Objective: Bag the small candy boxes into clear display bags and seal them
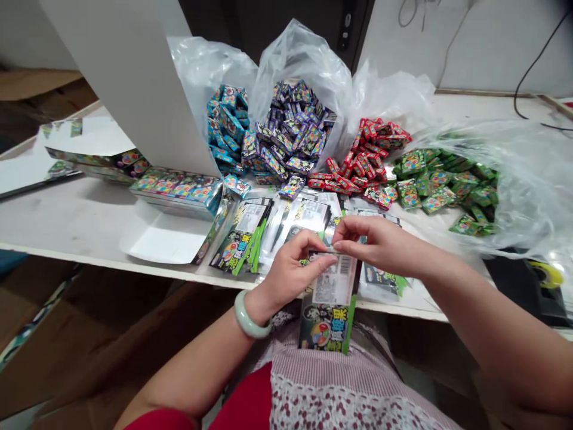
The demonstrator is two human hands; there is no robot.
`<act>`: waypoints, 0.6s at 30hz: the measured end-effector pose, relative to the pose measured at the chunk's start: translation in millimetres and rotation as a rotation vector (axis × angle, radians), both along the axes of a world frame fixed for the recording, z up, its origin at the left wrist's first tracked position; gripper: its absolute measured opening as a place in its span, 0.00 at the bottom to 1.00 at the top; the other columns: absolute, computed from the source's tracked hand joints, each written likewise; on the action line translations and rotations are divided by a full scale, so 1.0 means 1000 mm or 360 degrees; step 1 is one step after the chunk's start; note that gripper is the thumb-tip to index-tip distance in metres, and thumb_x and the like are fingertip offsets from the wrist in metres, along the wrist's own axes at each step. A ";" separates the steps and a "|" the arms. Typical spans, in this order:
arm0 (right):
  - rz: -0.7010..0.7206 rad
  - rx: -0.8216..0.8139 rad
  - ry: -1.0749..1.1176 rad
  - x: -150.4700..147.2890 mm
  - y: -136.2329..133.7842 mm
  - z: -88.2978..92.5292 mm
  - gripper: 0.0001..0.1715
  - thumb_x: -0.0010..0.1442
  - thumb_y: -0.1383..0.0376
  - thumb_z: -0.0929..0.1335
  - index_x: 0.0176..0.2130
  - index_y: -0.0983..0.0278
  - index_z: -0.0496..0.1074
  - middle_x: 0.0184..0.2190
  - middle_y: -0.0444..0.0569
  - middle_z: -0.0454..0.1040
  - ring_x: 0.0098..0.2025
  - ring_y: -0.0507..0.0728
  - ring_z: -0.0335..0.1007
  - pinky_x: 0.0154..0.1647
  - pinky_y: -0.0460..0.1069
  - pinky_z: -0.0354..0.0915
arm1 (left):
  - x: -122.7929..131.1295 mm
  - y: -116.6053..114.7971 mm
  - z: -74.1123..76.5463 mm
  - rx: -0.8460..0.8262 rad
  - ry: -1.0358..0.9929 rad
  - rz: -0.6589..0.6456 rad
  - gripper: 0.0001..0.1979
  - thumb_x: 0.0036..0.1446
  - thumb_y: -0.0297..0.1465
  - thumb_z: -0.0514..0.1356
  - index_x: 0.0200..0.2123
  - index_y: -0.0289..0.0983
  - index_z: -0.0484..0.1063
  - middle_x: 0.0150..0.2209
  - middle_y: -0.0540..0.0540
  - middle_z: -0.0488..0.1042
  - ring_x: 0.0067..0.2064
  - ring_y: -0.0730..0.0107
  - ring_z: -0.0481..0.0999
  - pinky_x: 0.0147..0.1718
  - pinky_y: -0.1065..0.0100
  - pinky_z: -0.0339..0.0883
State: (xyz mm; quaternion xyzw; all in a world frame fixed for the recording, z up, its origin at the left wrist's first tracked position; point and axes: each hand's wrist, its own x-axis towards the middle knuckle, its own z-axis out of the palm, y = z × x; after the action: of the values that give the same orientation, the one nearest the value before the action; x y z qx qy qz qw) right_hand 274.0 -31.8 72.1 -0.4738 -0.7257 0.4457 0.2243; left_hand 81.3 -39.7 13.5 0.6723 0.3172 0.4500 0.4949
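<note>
My left hand [290, 269], with a pale green bangle [250, 315] on its wrist, and my right hand [380, 245] both pinch the upper edge of a flat black-and-green candy packet [329, 316]. A white barcode label [333, 278] faces up on the packet, whose lower end hangs over my patterned apron [326, 382]. Just beyond my hands, flat black-and-green packets [242, 242] lie in overlapping rows on the white table [67, 221]. Behind them rise loose piles of small blue [226, 128], purple [290, 134], red [362, 158] and green [443, 185] packets.
Clear plastic bags [299, 65] bunch behind the piles and spread at the right. A white card sheet [129, 89] stands up at the left, beside printed cartons [176, 191]. A tape roll [546, 275] sits low on the right, and brown cardboard [67, 322] lies below the table edge.
</note>
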 end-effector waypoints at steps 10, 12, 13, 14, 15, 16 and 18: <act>0.0267 -0.1012 0.0315 -0.002 0.027 -0.026 0.04 0.58 0.66 0.69 0.30 0.63 0.70 0.23 0.40 0.68 0.25 0.49 0.64 0.27 0.45 0.62 | -0.006 0.002 0.002 0.0257 0.0241 0.0001 0.08 0.58 0.30 0.62 0.41 0.39 0.68 0.36 0.48 0.71 0.38 0.69 0.73 0.39 0.69 0.70; 0.0348 -0.1337 0.0489 -0.003 0.032 -0.038 0.07 0.61 0.66 0.66 0.30 0.64 0.70 0.22 0.41 0.70 0.25 0.50 0.67 0.30 0.46 0.66 | -0.006 0.004 0.006 0.0290 0.0374 -0.0110 0.12 0.58 0.30 0.62 0.46 0.40 0.69 0.39 0.46 0.74 0.40 0.66 0.75 0.41 0.68 0.72; 0.0400 -0.1393 0.0549 -0.001 0.034 -0.043 0.08 0.62 0.65 0.65 0.31 0.64 0.71 0.23 0.42 0.72 0.26 0.51 0.69 0.32 0.47 0.67 | -0.006 0.006 0.009 0.0295 0.0419 -0.0170 0.12 0.58 0.31 0.62 0.46 0.41 0.70 0.40 0.46 0.76 0.41 0.65 0.76 0.41 0.68 0.72; 0.0433 -0.1355 0.0550 0.004 0.038 -0.045 0.09 0.63 0.65 0.65 0.33 0.65 0.72 0.25 0.43 0.74 0.28 0.51 0.71 0.34 0.48 0.68 | -0.006 0.009 0.012 0.0280 0.0448 -0.0192 0.11 0.58 0.32 0.62 0.45 0.41 0.72 0.40 0.46 0.77 0.41 0.64 0.77 0.41 0.68 0.73; 0.0380 -0.1217 0.0459 0.013 0.042 -0.046 0.07 0.62 0.65 0.66 0.34 0.64 0.74 0.26 0.43 0.75 0.29 0.51 0.73 0.36 0.48 0.69 | -0.008 0.012 0.015 0.0237 0.0456 -0.0145 0.10 0.58 0.33 0.62 0.43 0.41 0.74 0.39 0.47 0.77 0.40 0.64 0.77 0.39 0.68 0.74; 0.0227 -0.1009 0.0293 0.027 0.046 -0.045 0.05 0.60 0.65 0.68 0.35 0.64 0.75 0.28 0.43 0.77 0.31 0.51 0.73 0.37 0.47 0.69 | -0.012 0.017 0.018 0.0157 0.0440 -0.0019 0.08 0.57 0.34 0.62 0.41 0.41 0.75 0.38 0.48 0.78 0.38 0.64 0.77 0.36 0.69 0.74; -0.0344 -0.0511 -0.0143 0.068 0.054 -0.041 0.06 0.54 0.67 0.73 0.36 0.63 0.76 0.33 0.43 0.78 0.36 0.52 0.74 0.41 0.47 0.69 | -0.024 0.029 0.019 -0.0088 0.0329 0.0406 0.09 0.57 0.36 0.63 0.40 0.41 0.75 0.36 0.51 0.78 0.34 0.66 0.77 0.28 0.72 0.73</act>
State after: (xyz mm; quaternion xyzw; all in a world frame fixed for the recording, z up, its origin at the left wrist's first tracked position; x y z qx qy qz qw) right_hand 341.7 21.9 31.4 -0.5980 -0.5995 0.5074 0.1599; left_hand 56.8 -10.7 32.8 0.6554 0.4614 0.4288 0.4167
